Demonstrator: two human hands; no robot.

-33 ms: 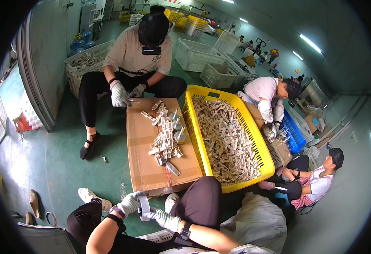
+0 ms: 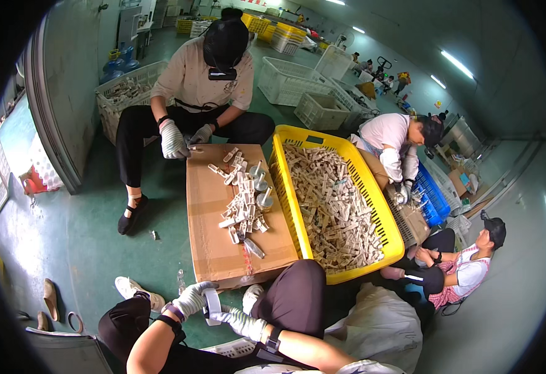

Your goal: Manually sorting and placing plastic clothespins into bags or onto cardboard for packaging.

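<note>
In front of my lap, both my hands wear striped grey-white gloves. My left hand (image 2: 192, 300) grips the upper side of a white roll of tape (image 2: 212, 305), fingers closed at its rim. My right hand (image 2: 244, 323) has its fingertips closed on the lower right side of the same roll. Just beyond my hands is a cardboard box (image 2: 210, 249) with a pile of small pale plastic clips (image 2: 243, 209) on top. Two grey round pieces with upright pins (image 2: 264, 200) stand by the pile, and a grey knife-like tool (image 2: 254, 248) lies near its front.
A yellow crate (image 2: 394, 246) full of similar clips stands right of the box. Across the box sits a co-worker (image 2: 220, 93) with gloved hands at its far edge. Two more people (image 2: 391, 134) work at the right. A white sack (image 2: 379, 324) lies beside my right knee.
The gloved hand of the co-worker across the box has shifted slightly. My own hands and the roll of tape look the same.
</note>
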